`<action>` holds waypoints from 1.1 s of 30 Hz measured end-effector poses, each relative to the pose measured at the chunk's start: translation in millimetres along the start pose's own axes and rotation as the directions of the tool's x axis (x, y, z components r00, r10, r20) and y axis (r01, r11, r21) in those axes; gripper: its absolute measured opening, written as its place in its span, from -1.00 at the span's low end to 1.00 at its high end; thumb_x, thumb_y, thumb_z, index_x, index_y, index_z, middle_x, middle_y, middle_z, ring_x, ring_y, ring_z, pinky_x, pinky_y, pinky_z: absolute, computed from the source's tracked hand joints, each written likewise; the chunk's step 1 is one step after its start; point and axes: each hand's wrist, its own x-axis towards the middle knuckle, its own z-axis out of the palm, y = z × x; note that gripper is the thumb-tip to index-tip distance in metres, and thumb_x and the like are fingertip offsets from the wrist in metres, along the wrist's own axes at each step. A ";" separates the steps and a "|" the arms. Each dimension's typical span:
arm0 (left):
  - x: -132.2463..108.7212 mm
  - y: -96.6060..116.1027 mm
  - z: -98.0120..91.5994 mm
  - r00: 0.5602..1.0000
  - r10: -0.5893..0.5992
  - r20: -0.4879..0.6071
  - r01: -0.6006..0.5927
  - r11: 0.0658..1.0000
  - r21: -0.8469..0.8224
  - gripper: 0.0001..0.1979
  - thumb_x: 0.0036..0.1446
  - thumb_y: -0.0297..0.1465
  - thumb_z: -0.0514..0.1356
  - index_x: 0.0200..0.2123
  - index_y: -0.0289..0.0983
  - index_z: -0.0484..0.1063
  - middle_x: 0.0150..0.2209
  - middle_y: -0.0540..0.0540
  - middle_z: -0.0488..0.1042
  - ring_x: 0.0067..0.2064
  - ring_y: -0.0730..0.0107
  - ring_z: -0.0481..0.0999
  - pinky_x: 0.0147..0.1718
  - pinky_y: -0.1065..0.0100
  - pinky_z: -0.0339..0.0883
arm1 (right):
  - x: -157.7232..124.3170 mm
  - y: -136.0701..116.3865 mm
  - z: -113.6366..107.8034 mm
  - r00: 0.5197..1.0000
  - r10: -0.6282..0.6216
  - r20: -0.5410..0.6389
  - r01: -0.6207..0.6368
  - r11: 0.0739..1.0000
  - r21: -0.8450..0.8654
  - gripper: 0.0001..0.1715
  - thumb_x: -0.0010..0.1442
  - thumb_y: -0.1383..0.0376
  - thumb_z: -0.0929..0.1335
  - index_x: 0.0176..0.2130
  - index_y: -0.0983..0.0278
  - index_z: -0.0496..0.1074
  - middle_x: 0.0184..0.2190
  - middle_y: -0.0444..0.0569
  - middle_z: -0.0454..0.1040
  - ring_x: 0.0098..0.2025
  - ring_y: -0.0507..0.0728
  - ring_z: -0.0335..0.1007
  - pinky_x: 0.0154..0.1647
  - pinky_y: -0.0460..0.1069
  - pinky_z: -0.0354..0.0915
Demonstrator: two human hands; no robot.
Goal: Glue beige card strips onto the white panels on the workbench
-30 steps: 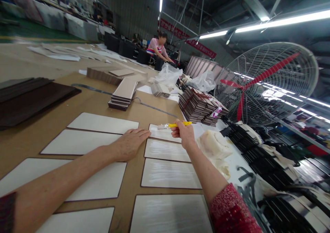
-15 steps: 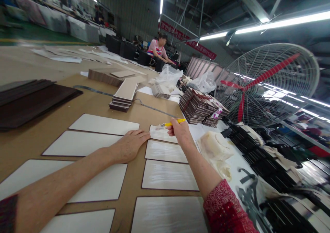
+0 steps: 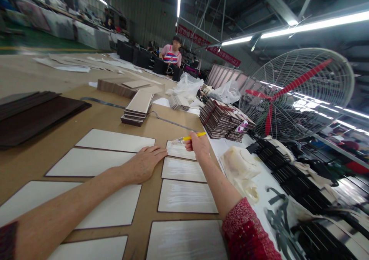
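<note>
In my right hand [image 3: 198,145] is a yellow-handled brush [image 3: 190,138], its bristles on the far right-hand white panel [image 3: 178,151]. Flat on the brown board lies my left hand [image 3: 148,161], fingers stretched, the tips at that panel's left edge. Nearer me in the same column, a white panel [image 3: 183,169], another panel [image 3: 187,196] and a large panel [image 3: 184,239] show wet, shiny streaks. Dull, dry-looking panels [image 3: 115,140] lie in a column on the left, partly covered by my left forearm.
Stacked narrow boards [image 3: 138,104] and dark sheets [image 3: 43,114] lie farther back. At right are a bundled stack of panels [image 3: 223,116], a cream-coloured tub [image 3: 240,164], grey straps [image 3: 281,221] and a large caged fan [image 3: 296,95]. A person [image 3: 171,54] stands across the table.
My right hand and the brush have shifted slightly left along the far panel. My left hand stays in place. The person across the table has straightened up.
</note>
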 end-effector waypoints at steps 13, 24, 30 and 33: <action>0.8 -2.8 5.1 1.000 -0.001 0.004 0.001 1.000 0.005 -0.22 0.03 -0.66 0.03 0.36 -0.21 0.20 0.38 -0.11 0.23 0.38 0.12 0.18 0.30 0.02 0.12 | 13.6 19.4 -31.4 0.994 0.103 0.036 -0.098 0.987 -0.124 -0.66 0.41 0.10 0.36 -0.04 0.33 0.46 -0.21 -0.05 0.52 -0.32 0.06 0.49 -0.32 -0.01 0.48; 1.1 -10.8 16.3 1.000 0.005 -0.006 -0.005 1.000 0.018 -0.20 0.03 -0.68 -0.01 0.36 -0.18 0.20 0.39 -0.04 0.23 0.39 0.15 0.16 0.31 0.04 0.10 | 7.9 23.6 -101.7 0.988 0.125 -0.095 -0.149 0.934 -0.323 -0.67 0.40 0.11 0.37 -0.04 0.33 0.46 -0.17 -0.02 0.52 -0.27 0.08 0.51 -0.25 0.03 0.49; 1.9 -15.8 23.4 1.000 0.012 -0.019 -0.012 1.000 0.026 -0.18 0.01 -0.70 -0.02 0.37 -0.16 0.19 0.39 -0.02 0.23 0.39 0.17 0.16 0.31 0.06 0.10 | 3.7 23.4 -125.0 0.988 0.082 -0.133 -0.131 0.900 -0.416 -0.65 0.40 0.11 0.37 0.00 0.32 0.46 -0.11 0.00 0.52 -0.20 0.11 0.52 -0.19 0.07 0.49; 2.3 -16.2 23.8 1.000 0.009 -0.019 -0.008 1.000 0.029 -0.18 0.02 -0.70 -0.03 0.37 -0.16 0.18 0.39 -0.03 0.23 0.38 0.16 0.18 0.30 0.04 0.11 | 3.8 22.6 -132.5 0.987 0.034 -0.157 -0.105 0.877 -0.469 -0.66 0.40 0.11 0.37 -0.02 0.32 0.46 -0.13 0.00 0.53 -0.22 0.11 0.52 -0.20 0.06 0.49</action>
